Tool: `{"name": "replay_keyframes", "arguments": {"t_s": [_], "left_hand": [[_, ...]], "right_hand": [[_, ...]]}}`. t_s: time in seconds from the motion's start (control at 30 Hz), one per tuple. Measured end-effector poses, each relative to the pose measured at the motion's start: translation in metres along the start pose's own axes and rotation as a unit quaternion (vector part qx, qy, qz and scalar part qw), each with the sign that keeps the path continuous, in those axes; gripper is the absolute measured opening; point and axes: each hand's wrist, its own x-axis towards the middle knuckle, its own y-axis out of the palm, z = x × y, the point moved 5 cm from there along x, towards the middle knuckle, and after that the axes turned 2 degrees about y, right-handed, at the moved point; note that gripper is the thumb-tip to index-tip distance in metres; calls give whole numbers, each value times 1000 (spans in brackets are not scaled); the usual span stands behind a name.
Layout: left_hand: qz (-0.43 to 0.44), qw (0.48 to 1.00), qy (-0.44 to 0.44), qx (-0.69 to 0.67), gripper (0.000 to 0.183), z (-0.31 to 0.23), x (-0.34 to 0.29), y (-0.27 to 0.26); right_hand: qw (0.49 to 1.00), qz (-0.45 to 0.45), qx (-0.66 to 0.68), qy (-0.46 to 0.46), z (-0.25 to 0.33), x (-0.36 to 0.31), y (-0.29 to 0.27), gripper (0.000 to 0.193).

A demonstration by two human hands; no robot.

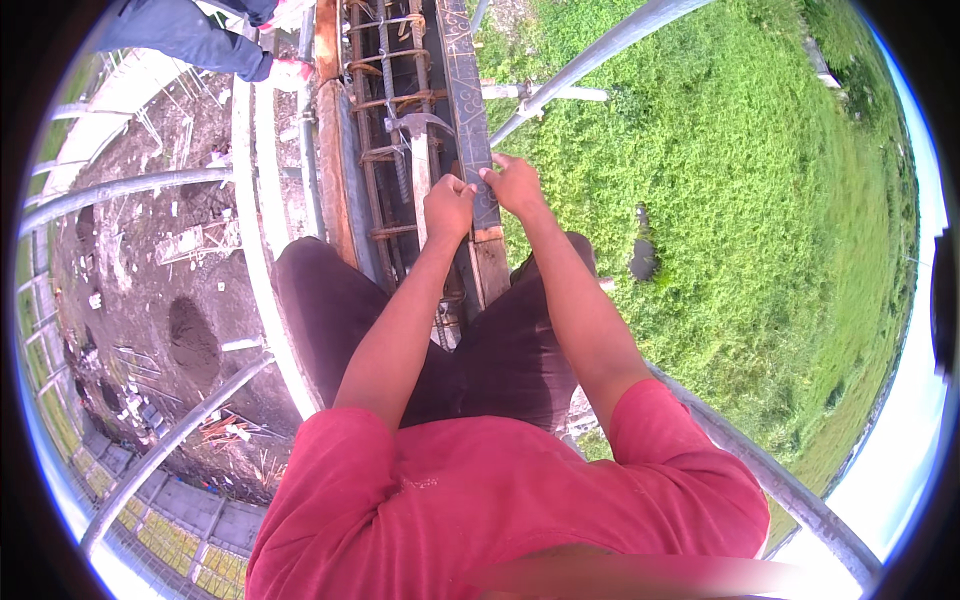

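My left hand is closed, thumb and fingers pressed together, above the inner side of a dark formwork board. Whatever it pinches is too small to make out. Just right of it, my right hand has its fingers curled at the board's outer edge, thumb and forefinger pointing toward the board. Anything in its grasp is hidden. A claw hammer rests on the steel bars beside my left hand, its head pointing away from me. The rebar cage, with rusty stirrups, runs inside the formwork between my knees.
A wooden side board closes the cage's left side. Metal scaffold tubes cross at right and left. Another person's leg shows at the upper left. Far below lie green grass and a muddy site with scattered materials.
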Motion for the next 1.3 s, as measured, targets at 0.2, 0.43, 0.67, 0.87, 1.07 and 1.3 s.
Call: {"name": "replay_keyframes", "arguments": {"t_s": [0.2, 0.43, 0.67, 0.87, 1.07, 1.3], "left_hand": [[99, 994, -36, -27, 31, 5, 10, -3], [138, 984, -90, -73, 30, -4, 11, -11], [118, 987, -97, -47, 29, -2, 13, -9], [63, 996, -61, 11, 34, -11, 15, -20], [-29, 976, 136, 168, 95, -61, 39, -12], [-33, 952, 160, 259, 97, -87, 47, 19]], "right_hand": [[981, 152, 115, 38, -23, -12, 5, 66], [998, 48, -18, -22, -13, -35, 7, 73], [997, 6, -67, -47, -8, -39, 11, 69], [998, -4, -59, -8, -1, -50, 15, 65], [998, -58, -3, 12, -3, -67, 20, 57], [995, -56, 58, 66, -23, -63, 33, 56]]}}
